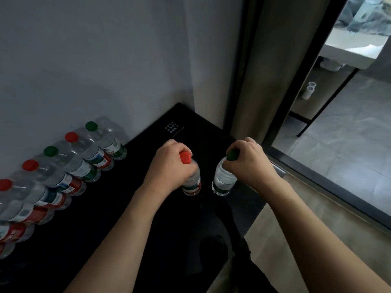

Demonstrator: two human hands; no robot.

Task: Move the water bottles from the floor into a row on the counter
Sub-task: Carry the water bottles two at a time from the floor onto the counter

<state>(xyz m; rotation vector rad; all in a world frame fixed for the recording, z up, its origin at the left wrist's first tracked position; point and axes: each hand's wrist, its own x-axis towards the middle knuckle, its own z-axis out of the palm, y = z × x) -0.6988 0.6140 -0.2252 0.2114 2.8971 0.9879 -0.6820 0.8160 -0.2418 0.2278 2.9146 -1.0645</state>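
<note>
Fingers (pixel 232 163) of the right hand (pixel 249 163) curl round a green-capped bottle (pixel 223 182); the left hand (pixel 171 163) grips a red-capped bottle (pixel 191 182) just beside it, both upright over the black desk (pixel 131 197). Left of both hands, a row of bottles (pixel 69 166) lines the wall (pixel 95 60).

Counter (pixel 131 208): black, small white print near far end.
Bottle in left hand (pixel 191 182): clear, red cap, green-and-red label.
Bottle in right hand (pixel 223 180): clear, dark green cap, green label band.
Row of bottles (pixel 69 166) along wall: clear, caps alternating red and green, labels white with red or green.
Wall (pixel 95 60): pale grey.
</note>
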